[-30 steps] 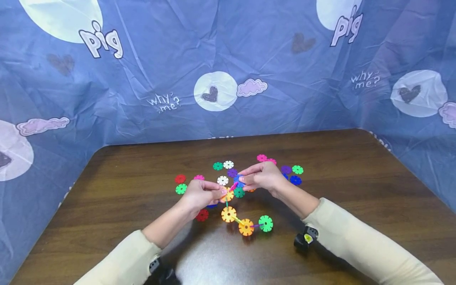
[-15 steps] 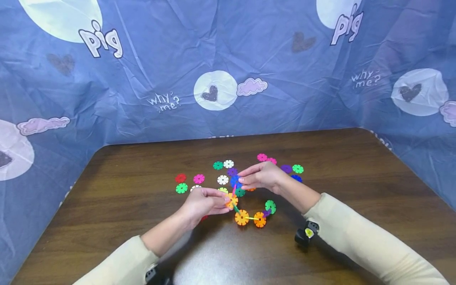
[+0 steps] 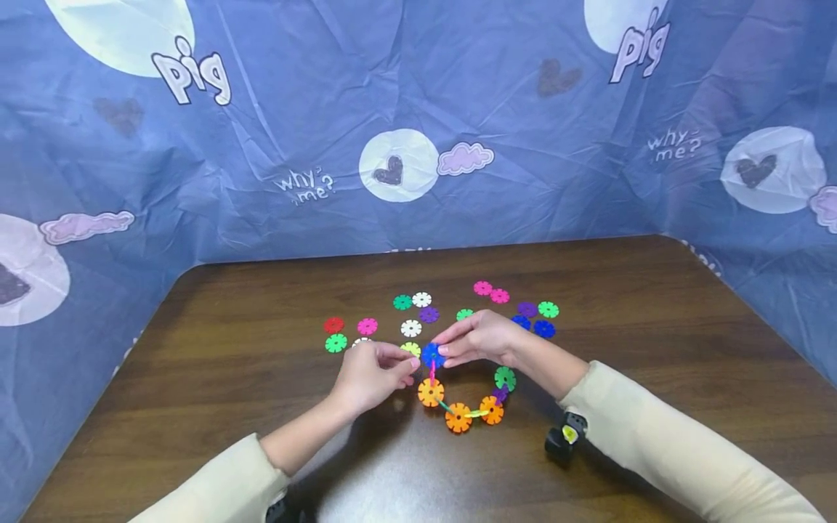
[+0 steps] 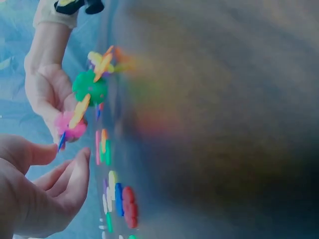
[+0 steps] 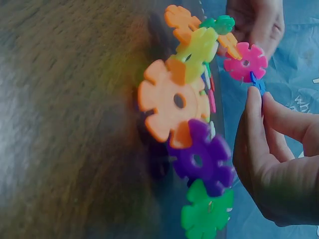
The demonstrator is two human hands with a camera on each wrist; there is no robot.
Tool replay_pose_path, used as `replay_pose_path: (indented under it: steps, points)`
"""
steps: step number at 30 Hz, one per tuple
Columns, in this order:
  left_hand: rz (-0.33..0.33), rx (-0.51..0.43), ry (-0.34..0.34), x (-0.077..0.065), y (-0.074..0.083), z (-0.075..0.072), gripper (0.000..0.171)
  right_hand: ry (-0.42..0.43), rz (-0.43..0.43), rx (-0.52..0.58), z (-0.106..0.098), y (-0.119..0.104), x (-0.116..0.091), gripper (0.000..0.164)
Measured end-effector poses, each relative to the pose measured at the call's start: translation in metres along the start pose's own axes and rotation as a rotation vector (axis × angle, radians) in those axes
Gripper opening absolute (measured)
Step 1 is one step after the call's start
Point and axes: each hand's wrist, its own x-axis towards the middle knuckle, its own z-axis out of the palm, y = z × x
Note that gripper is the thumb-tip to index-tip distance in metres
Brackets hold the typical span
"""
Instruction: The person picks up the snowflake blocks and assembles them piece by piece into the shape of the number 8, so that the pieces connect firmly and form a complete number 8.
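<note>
Between thumb and fingers, my right hand (image 3: 489,340) pinches a blue notched plastic disc (image 3: 431,356), the end piece of a curved chain of interlocking discs. A pink disc (image 5: 245,62) slots into it, followed by an orange disc (image 3: 431,393). Farther along come a green disc (image 4: 90,88) and another orange disc (image 3: 458,418), then a yellow disc (image 5: 197,54), a third orange disc (image 3: 492,410) and a purple disc (image 5: 200,158). A green disc (image 3: 505,378) forms the other end. My left hand (image 3: 368,375) is beside the blue disc, thumb and fingers parted, holding nothing.
Loose discs lie beyond the hands on the brown wooden table (image 3: 229,349): a red disc (image 3: 334,325) at left, a white disc (image 3: 410,328) mid-table, a blue disc (image 3: 544,329) at right, among several others. A blue printed cloth (image 3: 405,87) hangs behind the table.
My left hand has let go of the first orange disc and drawn slightly left. My right hand has lowered the blue disc toward me, and the chain has swung into a wider curve.
</note>
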Motion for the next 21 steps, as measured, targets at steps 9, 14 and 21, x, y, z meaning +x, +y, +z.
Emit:
replay_pose_path:
  steps: [9,14,21]
  points:
    - [-0.168,-0.155,-0.049,0.015,0.006,-0.002,0.021,-0.027,-0.009,-0.006,0.007,-0.001,0.0,0.031]
    - [-0.243,-0.26,-0.078,0.015,0.006,0.0,0.019,-0.022,0.003,-0.01,0.009,-0.002,0.0,0.029]
    - [-0.275,-0.348,-0.088,0.013,0.002,0.001,0.018,-0.028,0.013,-0.021,0.012,0.002,0.001,0.029]
